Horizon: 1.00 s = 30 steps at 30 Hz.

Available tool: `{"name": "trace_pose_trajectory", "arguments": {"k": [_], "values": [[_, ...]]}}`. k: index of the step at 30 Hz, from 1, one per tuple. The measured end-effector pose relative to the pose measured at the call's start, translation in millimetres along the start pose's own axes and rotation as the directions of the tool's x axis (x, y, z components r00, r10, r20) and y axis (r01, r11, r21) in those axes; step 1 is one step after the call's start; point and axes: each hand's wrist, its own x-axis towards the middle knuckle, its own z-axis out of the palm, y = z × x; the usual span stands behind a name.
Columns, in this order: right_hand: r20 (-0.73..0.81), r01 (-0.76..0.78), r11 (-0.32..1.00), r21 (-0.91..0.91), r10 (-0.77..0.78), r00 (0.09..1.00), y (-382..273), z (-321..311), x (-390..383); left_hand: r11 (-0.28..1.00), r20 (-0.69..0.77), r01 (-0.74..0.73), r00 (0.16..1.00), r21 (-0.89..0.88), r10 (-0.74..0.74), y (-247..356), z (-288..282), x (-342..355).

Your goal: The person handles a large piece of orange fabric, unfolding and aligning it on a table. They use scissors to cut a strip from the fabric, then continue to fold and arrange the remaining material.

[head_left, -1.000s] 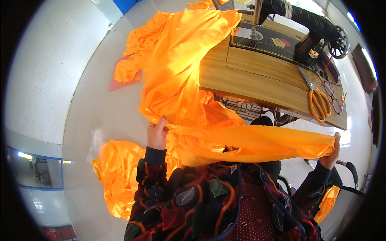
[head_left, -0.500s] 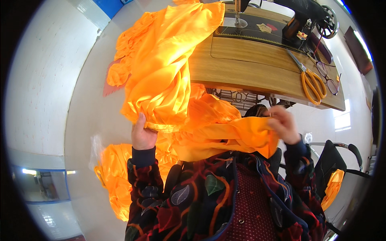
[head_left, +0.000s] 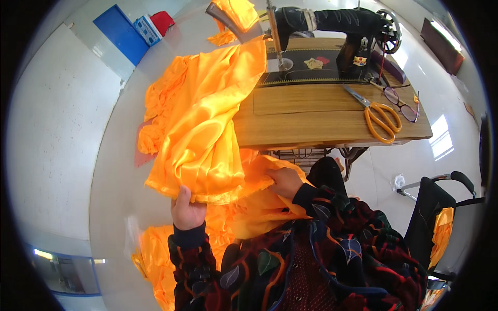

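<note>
Shiny orange fabric (head_left: 202,129) drapes from the left part of the sewing table (head_left: 311,116) down to my lap. At its lower edge, my left hand (head_left: 188,207) grips the hem with the thumb on top. My right hand (head_left: 284,181) is closed on the same cloth farther right along that edge; its fingertips are partly hidden. More orange cloth hangs below and behind both hands, spreading over my lap. A black sewing machine (head_left: 327,23) stands on the table beyond the fabric.
Orange-handled scissors (head_left: 381,116) and eyeglasses (head_left: 402,103) lie on the table's right side. A black chair (head_left: 428,217) with orange cloth on it stands at the right. Another heap of orange fabric (head_left: 158,259) rests at lower left. A blue door (head_left: 122,33) is at the back left.
My right hand has moved left from the loose cloth on the right to the hem near my left hand. The view has tilted up, showing more of the machine and room.
</note>
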Motion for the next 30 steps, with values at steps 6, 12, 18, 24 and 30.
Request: {"name": "trace_pose_trajectory", "arguments": {"k": [6, 12, 18, 24, 30], "values": [[-0.21, 0.066, 0.882, 0.466, 0.037, 0.977, -18, -95, -37, 0.991, 0.033, -0.008, 0.999, -0.132, 0.012, 2, 9, 8], [-0.506, 0.261, 0.733, 0.628, 0.13, 0.852, -59, -188, -90, 0.994, 0.176, -0.109, 0.979, 0.005, 0.107, -6, 29, 4], [-0.44, 0.234, 0.886, 0.401, -0.037, 0.897, -51, -221, -118, 0.987, 0.212, -0.141, 0.97, 0.078, 0.122, -15, 53, 10], [-0.313, 0.172, 0.788, 0.591, 0.027, 0.949, -11, -196, -126, 0.783, 0.412, 0.081, 0.815, 0.616, -0.408, -29, 6, 6], [-0.216, 0.083, 0.701, 0.708, 0.103, 0.971, 25, -180, -121, -0.242, -0.194, -0.526, 0.146, 0.815, -0.97, -85, -109, -61]]}}
